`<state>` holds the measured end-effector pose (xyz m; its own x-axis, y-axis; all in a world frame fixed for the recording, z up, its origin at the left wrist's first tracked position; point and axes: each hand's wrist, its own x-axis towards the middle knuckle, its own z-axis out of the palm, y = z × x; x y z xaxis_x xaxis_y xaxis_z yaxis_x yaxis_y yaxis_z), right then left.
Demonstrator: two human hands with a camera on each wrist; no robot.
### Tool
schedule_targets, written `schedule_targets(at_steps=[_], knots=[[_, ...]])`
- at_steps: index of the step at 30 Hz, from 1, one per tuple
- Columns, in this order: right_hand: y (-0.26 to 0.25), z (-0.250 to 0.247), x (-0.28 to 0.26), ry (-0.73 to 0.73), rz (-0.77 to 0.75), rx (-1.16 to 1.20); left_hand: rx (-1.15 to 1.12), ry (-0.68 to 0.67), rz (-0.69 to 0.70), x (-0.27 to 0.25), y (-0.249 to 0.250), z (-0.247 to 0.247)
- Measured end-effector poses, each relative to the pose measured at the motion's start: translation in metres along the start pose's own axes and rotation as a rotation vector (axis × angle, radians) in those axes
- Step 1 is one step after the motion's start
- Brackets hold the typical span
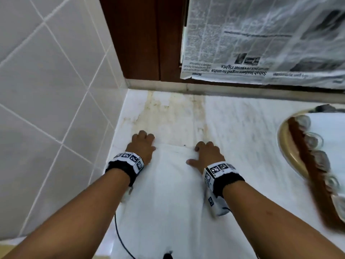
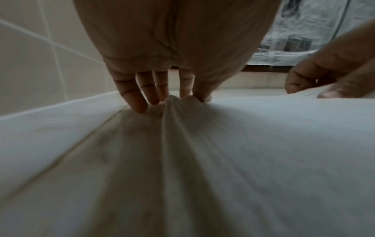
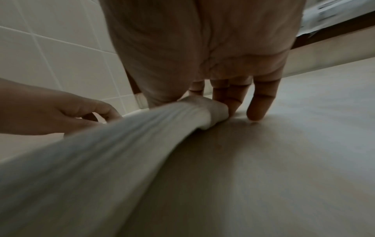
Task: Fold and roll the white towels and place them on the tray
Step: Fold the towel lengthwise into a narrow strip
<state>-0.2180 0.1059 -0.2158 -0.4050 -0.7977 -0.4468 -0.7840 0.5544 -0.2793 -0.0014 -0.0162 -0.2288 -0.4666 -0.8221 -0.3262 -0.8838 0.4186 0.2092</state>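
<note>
A white towel point(image 1: 168, 193) lies flat on the marble counter point(image 1: 242, 131), running from the near edge up to my hands. My left hand point(image 1: 142, 144) pinches the towel's far left corner point(image 2: 178, 102) between thumb and fingers. My right hand point(image 1: 205, 152) grips the far right corner point(image 3: 211, 112), with the cloth bunched under the thumb. Both hands rest low on the counter, a towel's width apart. The tray point(image 1: 291, 154) is at the right edge, with a brown strip and several clear glasses on it.
A white tiled wall point(image 1: 46, 90) borders the counter on the left. Behind stands a dark wood frame point(image 1: 145, 38) and a pane covered with newspaper point(image 1: 261, 40). A black cable point(image 1: 121, 238) hangs at the near edge. Bare stained marble lies beyond my hands.
</note>
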Motion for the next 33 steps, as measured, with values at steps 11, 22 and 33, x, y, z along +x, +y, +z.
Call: schedule_targets(at_steps=[11,22,33], knots=[[0.025,0.025,-0.055,0.02,-0.076,0.042,-0.074,-0.022,-0.043,-0.051,-0.013,0.023],[0.093,0.024,-0.157,-0.065,-0.169,-0.066,-0.244,0.041,0.111,-0.186,0.024,0.051],[0.141,0.007,-0.223,0.012,-0.494,0.113,-0.385,0.078,0.218,-0.283,0.048,0.026]])
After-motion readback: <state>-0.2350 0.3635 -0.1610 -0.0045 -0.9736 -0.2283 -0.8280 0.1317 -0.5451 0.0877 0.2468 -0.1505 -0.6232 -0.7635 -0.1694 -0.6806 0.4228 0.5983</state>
